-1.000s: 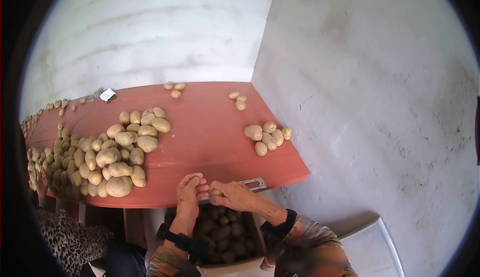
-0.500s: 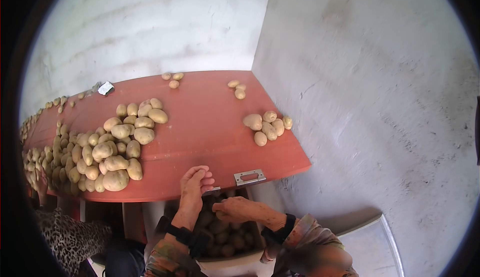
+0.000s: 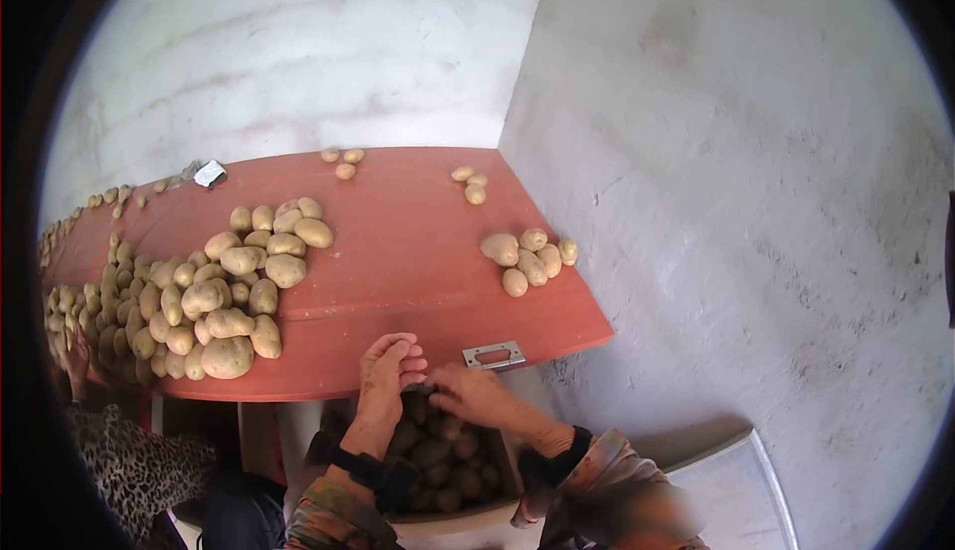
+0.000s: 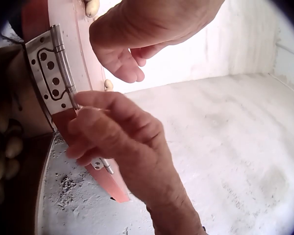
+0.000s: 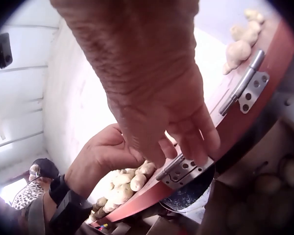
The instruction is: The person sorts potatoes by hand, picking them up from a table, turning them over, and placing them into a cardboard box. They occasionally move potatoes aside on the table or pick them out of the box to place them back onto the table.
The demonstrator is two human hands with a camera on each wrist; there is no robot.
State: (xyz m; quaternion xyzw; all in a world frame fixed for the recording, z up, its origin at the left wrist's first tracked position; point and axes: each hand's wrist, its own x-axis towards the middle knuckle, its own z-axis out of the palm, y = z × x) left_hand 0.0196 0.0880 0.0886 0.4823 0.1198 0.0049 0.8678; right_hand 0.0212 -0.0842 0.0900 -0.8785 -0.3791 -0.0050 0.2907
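My left hand (image 3: 386,376) is raised over the near edge of the red table, palm turned inward, fingers loosely bent around nothing. Close beside it, my right hand (image 3: 473,394) hangs over a box of potatoes (image 3: 443,460) with its fingers loose. In the left wrist view the right hand (image 4: 120,129) shows no potato between thumb and fingers. The right wrist view has its fingers (image 5: 188,137) pointing down past a metal hinge (image 5: 183,171) on the table edge.
A large heap of potatoes (image 3: 204,296) covers the left of the red table (image 3: 398,242). Smaller groups lie at the right edge (image 3: 527,262) and the back. Grey walls (image 3: 736,202) border the table. Another person's patterned sleeve (image 3: 139,470) is at lower left.
A potato was in my right hand a second ago; the hand dipped over the box, then rose back toward the left hand with its fingers loosened. My left hand stayed nearly in place.
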